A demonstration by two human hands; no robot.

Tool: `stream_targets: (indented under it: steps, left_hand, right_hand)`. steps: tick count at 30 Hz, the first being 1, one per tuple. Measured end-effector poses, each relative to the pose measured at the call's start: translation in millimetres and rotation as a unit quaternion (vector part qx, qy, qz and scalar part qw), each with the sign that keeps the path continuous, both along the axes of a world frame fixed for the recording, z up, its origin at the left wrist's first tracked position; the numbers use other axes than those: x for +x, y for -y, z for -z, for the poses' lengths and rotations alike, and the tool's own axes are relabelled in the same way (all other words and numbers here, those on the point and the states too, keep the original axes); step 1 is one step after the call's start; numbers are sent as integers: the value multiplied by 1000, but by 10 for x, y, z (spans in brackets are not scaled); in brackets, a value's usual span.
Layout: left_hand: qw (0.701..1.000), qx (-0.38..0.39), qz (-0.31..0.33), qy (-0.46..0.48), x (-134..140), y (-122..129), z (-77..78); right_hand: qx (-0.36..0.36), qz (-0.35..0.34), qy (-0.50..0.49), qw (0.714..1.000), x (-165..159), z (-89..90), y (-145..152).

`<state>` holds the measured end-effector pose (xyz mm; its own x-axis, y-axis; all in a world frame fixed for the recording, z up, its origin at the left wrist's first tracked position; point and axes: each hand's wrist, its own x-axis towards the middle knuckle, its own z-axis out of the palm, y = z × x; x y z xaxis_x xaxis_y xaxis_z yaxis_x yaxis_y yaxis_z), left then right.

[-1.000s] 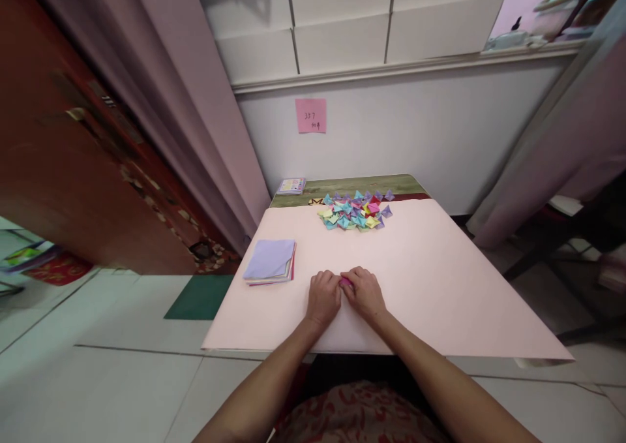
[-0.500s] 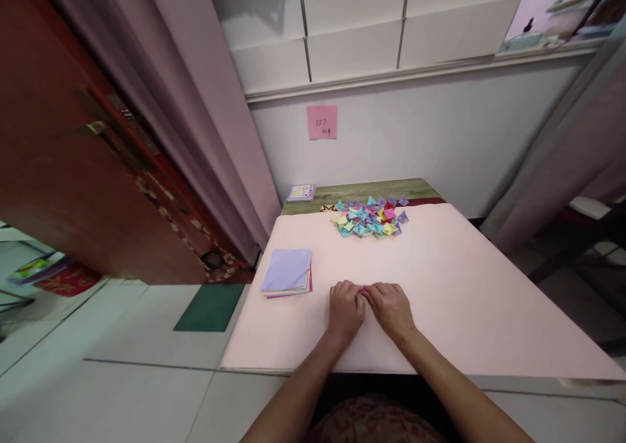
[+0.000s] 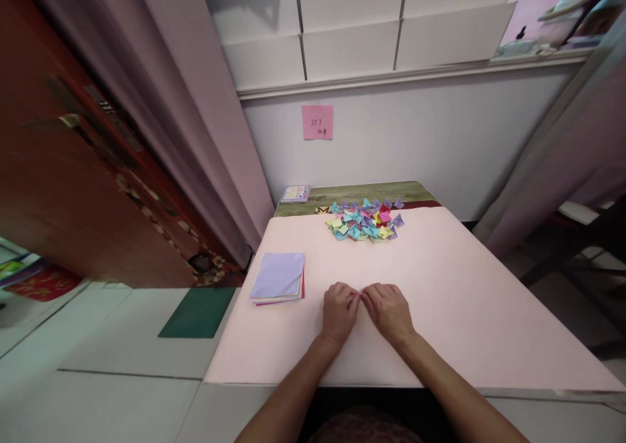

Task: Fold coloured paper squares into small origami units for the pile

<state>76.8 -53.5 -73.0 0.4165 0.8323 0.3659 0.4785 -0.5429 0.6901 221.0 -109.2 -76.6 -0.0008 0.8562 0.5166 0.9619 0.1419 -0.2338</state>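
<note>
Between my fingertips is a small piece of pink folded paper (image 3: 357,295), mostly covered by the fingers. My left hand (image 3: 339,309) is closed on its left side, thumb against curled fingers. On the other side my right hand (image 3: 388,309) pinches it, the fingers bent over. Both hands rest low over the pink tabletop cover (image 3: 454,299), close to the table's front. To the left lies a stack of square paper (image 3: 278,275) with a lilac sheet on top. Farther back is a heap of small folded paper pieces (image 3: 364,222) in blue, yellow, purple and pink.
A small pile of printed cards (image 3: 296,194) sits at the table's back left corner. A pink note (image 3: 317,122) with handwriting is stuck on the wall behind. At left stand a curtain and a red-brown door (image 3: 88,188); a green mat (image 3: 198,312) lies on the floor.
The view has shifted slightly. My hands have drawn a little apart at the fingertips, and a bit more of the pink paper shows by my left thumb.
</note>
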Motion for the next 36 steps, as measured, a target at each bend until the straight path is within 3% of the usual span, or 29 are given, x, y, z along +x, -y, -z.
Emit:
stream_targets:
  steps: [4,8,15,17,20,23,27,29,36]
  left_hand:
    - [973,-169,26,155,155,-189,-67]
    - [896,-328,37,298,394,-420,-91]
    - [822,-417,-24,388,700,-653,-24]
    - [817,-430,-17,384,721,-674,-2]
    - [825,-421,-12,377,722,-675,25]
    - [833,-398,-12,383,721,-660,41]
    - [836,-377,-26,399,728,-644,57]
    - [840,-373,-29,394,730,-638,62]
    - [848,-369,-24,380,736,-606,64]
  right_hand:
    - [-40,9,-180,983,138,-65,-114]
    - [-115,-18,-413,903,300,-93,-335]
    - [-99,18,-606,789,481,63,-723]
    - [-85,16,-641,762,489,108,-768]
    - [-72,16,-660,747,472,146,-779]
    - [-57,19,-638,768,440,137,-748]
    - [28,50,-484,873,427,75,-693]
    - [56,53,-411,908,439,52,-678]
    - [74,51,-301,949,464,64,-647]
